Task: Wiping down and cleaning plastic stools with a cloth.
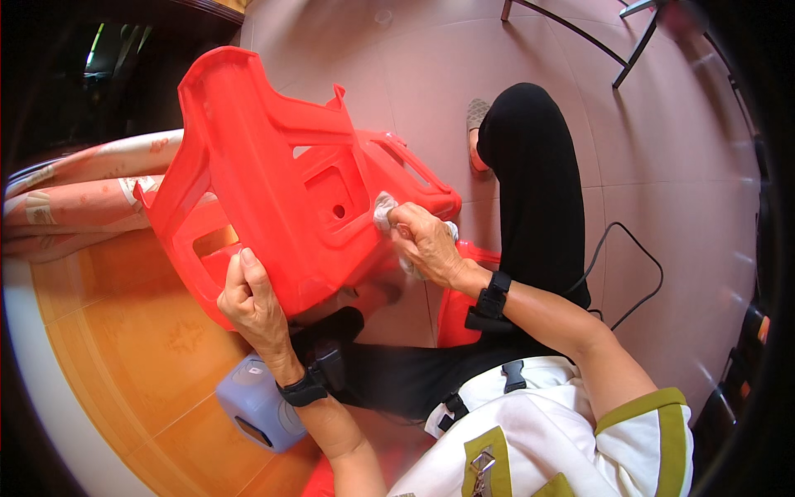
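A red plastic stool (248, 155), tipped over with its legs towards the upper left, fills the space in front of me. My left hand (254, 304) grips its lower left edge beside an opening. In my right hand (428, 242) is a bunched white cloth (384, 210), which meets the stool's right side. Parts of the cloth stick out around my fingers; the rest is hidden in the hand.
A blue plastic container (258, 404) stands near my left forearm. Patterned fabric (93, 199) lies at the left above orange tiles. Another red plastic piece (456, 320) is between my legs. A black cable (661, 273) loops on the right floor; metal legs (633, 62) stand at upper right.
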`<state>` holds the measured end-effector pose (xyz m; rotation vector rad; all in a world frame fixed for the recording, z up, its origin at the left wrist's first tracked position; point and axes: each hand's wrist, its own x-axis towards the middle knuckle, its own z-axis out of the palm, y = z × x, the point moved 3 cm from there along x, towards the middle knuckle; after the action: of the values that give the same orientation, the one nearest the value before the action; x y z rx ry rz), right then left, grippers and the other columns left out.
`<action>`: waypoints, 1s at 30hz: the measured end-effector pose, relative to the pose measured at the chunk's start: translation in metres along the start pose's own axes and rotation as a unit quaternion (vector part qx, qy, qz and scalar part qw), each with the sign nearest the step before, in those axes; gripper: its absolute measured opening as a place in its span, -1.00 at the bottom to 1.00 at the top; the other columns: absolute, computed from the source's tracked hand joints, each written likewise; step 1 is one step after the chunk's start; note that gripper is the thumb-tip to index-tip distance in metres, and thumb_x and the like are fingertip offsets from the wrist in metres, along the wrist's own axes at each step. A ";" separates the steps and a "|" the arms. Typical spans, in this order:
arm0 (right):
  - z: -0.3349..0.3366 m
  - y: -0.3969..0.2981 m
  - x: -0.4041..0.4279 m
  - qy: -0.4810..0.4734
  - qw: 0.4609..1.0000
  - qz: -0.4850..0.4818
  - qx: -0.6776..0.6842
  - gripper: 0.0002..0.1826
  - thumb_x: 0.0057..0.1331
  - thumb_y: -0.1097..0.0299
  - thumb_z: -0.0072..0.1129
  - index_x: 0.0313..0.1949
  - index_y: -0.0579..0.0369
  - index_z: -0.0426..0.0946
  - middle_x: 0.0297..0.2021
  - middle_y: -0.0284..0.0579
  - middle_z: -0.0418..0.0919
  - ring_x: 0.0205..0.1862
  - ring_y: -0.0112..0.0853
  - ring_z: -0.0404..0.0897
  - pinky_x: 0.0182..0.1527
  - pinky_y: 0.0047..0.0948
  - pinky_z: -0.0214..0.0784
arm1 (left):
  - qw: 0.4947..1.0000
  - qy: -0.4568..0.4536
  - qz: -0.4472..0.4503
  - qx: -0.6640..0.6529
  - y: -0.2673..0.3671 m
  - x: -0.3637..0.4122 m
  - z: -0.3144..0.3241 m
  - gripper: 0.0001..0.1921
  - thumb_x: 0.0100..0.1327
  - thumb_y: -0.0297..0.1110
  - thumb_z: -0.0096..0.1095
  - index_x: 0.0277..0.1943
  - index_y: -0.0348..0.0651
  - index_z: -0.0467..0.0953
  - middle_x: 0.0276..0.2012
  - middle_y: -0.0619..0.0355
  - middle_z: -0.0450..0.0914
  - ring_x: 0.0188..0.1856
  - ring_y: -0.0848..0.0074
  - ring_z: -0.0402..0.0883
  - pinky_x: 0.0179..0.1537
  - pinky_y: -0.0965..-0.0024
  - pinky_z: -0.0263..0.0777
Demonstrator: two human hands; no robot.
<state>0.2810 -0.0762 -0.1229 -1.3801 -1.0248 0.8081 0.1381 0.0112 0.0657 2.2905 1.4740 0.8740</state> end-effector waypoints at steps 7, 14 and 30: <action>0.003 0.014 0.004 0.012 0.998 0.064 0.001 -0.83 0.25 0.41 0.04 -0.17 0.11 0.42 -0.38 -0.07 0.40 -0.37 -0.18 0.46 -0.27 -0.27 0.33 | 1.000 0.006 0.015 0.011 -0.001 0.000 -0.002 -0.62 0.43 -0.33 0.00 -0.53 -0.28 0.20 -0.66 0.24 0.00 -0.62 0.67 -0.03 -0.61 0.40 -0.13; 0.004 0.024 0.003 0.013 0.997 0.080 -0.013 -0.79 0.26 0.37 0.07 -0.12 0.10 0.45 -0.39 -0.07 0.42 -0.37 -0.19 0.47 -0.26 -0.28 0.34 | 1.000 0.009 0.013 0.006 -0.001 -0.002 -0.002 -0.62 0.42 -0.34 0.00 -0.54 -0.27 0.20 -0.67 0.24 0.00 -0.61 0.67 -0.03 -0.61 0.39 -0.13; -0.037 -0.037 -0.007 -0.002 0.999 0.054 -0.002 -0.82 0.23 0.40 0.13 -0.17 0.13 0.51 -0.42 -0.10 0.43 -0.42 -0.27 0.48 -0.31 -0.37 0.33 | 0.960 0.090 -0.133 -0.229 -0.022 -0.028 -0.038 -0.60 0.40 -0.30 0.08 -0.59 -0.13 0.20 -0.59 0.43 0.22 -0.51 0.76 0.13 -0.49 0.55 0.04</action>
<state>0.3080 -0.0987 -0.0838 -1.4476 -0.9617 0.8885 0.0896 -0.0074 0.0742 1.6746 1.4217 1.2140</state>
